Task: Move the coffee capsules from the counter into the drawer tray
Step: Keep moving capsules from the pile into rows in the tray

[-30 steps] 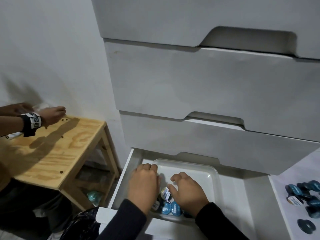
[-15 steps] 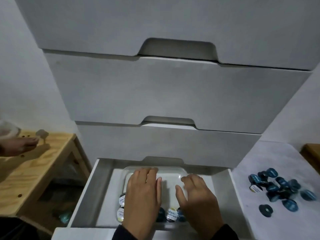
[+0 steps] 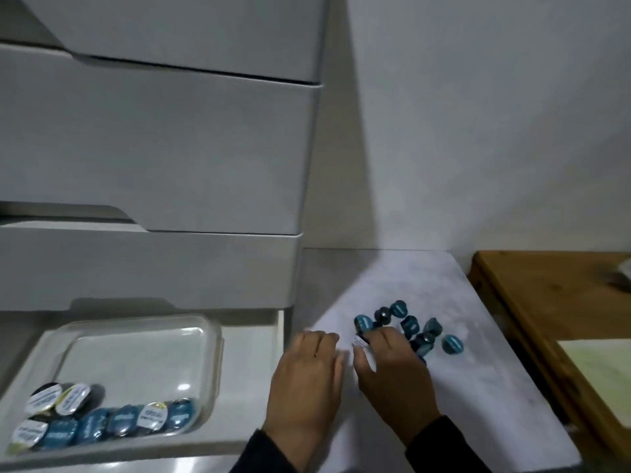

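At the far left, the open drawer (image 3: 252,380) holds the clear plastic tray (image 3: 143,339), and a row of capsules (image 3: 102,418) lies along the tray's near edge, some with white lids up and some with blue. Above the drawer stand the shut drawer fronts (image 3: 153,158) of the white cabinet.

My left hand (image 3: 307,377) is over the counter (image 3: 478,387) at its left edge, just beside the drawer, palm down with the fingers relaxed and holding nothing. My right hand (image 3: 389,367) is just beside it on the counter, fingers reaching into the near side of the pile of blue capsules (image 3: 409,327); a white-lidded capsule (image 3: 360,343) sits against my fingertips, but I cannot tell whether I am grasping it or only touching it. One blue capsule (image 3: 452,344) lies a little apart on the right of the pile. Past the counter's right edge is a wooden table (image 3: 546,302) with a pale sheet (image 3: 601,377) on it.
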Demonstrator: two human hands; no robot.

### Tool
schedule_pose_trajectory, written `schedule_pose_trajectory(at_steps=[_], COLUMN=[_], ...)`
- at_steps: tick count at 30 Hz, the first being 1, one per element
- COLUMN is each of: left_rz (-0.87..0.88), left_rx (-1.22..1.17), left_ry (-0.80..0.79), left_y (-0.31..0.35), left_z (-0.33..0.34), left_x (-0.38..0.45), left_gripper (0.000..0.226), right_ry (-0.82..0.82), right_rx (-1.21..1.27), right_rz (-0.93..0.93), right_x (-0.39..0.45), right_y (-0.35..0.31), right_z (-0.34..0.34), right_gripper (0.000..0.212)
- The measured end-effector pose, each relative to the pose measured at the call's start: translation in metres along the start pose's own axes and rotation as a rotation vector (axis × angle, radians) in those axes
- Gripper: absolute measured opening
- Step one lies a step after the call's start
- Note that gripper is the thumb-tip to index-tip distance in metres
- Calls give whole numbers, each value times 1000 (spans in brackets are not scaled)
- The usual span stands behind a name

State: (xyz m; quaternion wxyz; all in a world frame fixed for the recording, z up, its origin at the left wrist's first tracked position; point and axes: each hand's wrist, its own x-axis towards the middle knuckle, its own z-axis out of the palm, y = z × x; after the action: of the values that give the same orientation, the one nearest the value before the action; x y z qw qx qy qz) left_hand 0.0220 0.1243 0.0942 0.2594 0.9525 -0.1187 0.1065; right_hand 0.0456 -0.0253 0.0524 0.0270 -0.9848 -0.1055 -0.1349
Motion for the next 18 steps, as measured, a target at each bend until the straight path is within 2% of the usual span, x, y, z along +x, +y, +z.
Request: schedule_pose_trajectory(at_steps=[3,4,8,14,18], left_rz=[-61,-97,-143,-205,-285], left_rx=[-46,-67,-80,-64,-92], left_ry=[-89,-131,-164,-284,-284], left_y=[28,35,40,38,37], left_z=[33,42,78,123,145], left_x=[3,3,3,8,10], left_gripper=[25,25,28,31,32], right_ry=[-76,-86,-236,-283,-331], right_rx=[133,182,225,267,298], right_rz=[150,195,266,215,192], right_x=[-9,-11,-16,-20,-19], right_y=[45,58,94,120,129], right_z=[7,6,17,38,48], right_gripper=[15,13,16,17,23])
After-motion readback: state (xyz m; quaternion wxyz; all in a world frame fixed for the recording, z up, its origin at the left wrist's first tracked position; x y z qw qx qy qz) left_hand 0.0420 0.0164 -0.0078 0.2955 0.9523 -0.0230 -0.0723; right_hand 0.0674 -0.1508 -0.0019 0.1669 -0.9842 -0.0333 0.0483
